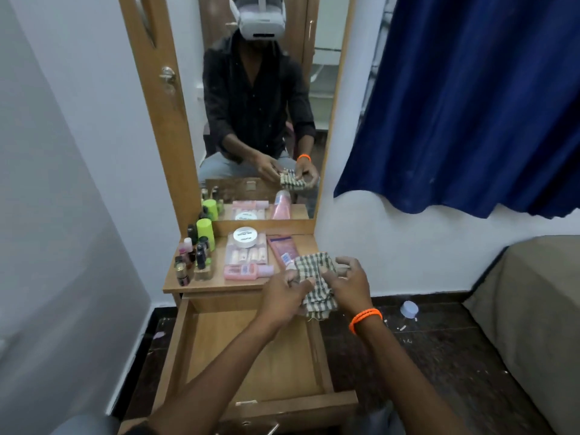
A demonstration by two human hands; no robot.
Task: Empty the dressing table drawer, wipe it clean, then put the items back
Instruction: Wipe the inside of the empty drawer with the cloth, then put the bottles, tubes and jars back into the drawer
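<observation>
We held a checked cloth (315, 282) in both hands, left hand (284, 295) and right hand (351, 285) gripping it. Below it the pulled-out drawer (251, 356) lay bare, cosmetics (248, 254) on the tabletop (213, 285).

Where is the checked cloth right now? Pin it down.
The checked cloth is held between the left hand and right hand, above the open drawer's far right corner.
</observation>
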